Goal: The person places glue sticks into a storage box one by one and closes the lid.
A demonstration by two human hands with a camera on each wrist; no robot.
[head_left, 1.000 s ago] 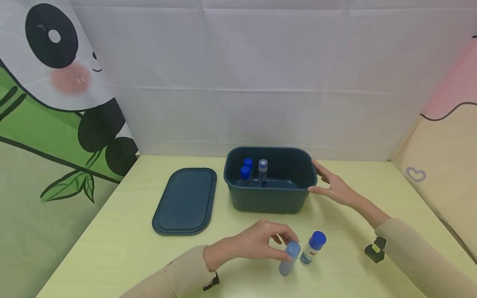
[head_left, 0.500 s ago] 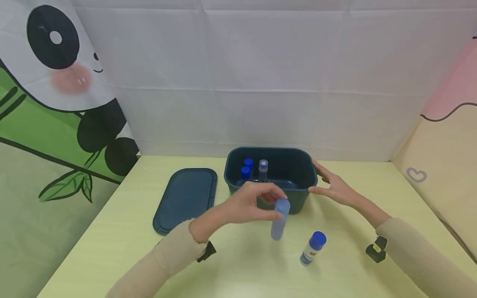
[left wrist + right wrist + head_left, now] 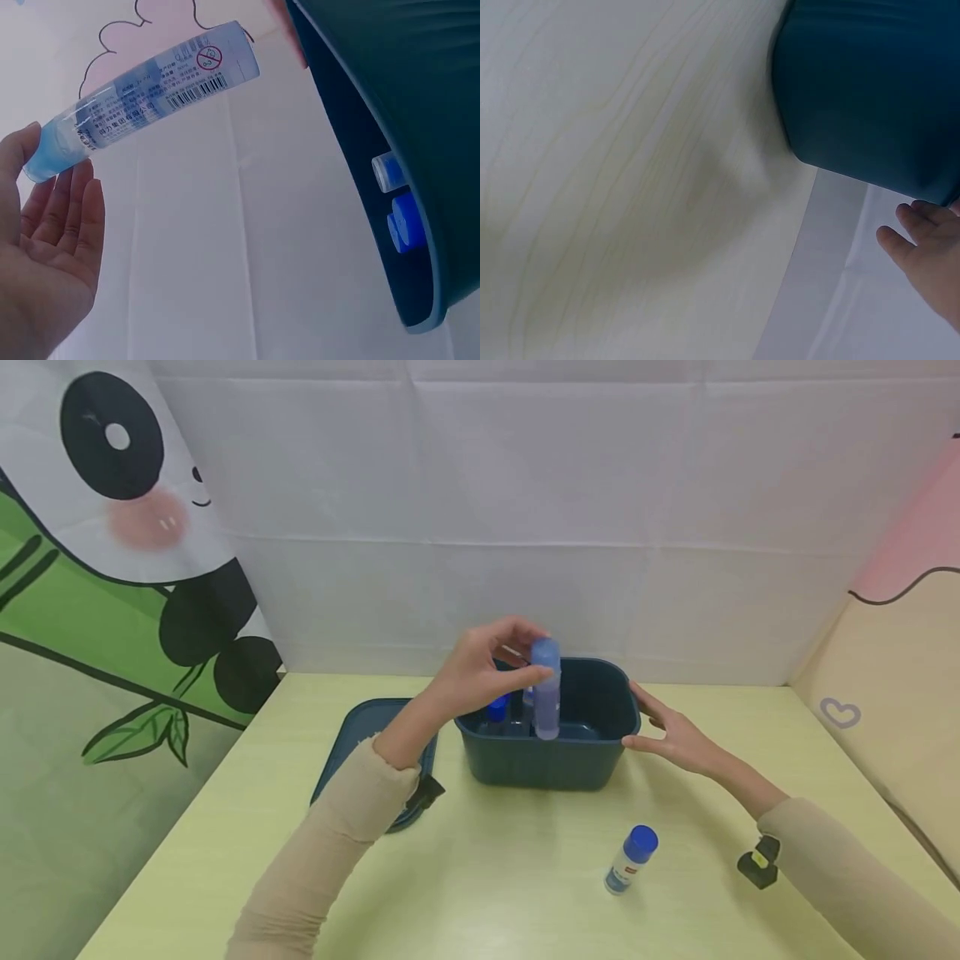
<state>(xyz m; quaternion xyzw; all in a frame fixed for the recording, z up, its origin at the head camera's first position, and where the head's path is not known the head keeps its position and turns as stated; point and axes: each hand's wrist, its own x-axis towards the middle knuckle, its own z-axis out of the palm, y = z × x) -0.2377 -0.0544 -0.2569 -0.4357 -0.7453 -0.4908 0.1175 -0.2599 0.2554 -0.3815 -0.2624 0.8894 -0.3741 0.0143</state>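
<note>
Near the opening of the bin [image 3: 536,766], the left hand [image 3: 480,672] pinches the tube [image 3: 548,710] by its cap [image 3: 545,652], likely the best hold; it looks light, stiff, slick. At the bin's right end, the right hand [image 3: 673,742] spreads thumb from fingers.

Yellow table [image 3: 495,885] bearing dark bin [image 3: 536,766], lid [image 3: 360,728], blue-capped bottle [image 3: 631,860]

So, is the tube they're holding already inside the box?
No, the left wrist view shows the left hand pinching the tube by its blue end, apart from the box.
</note>
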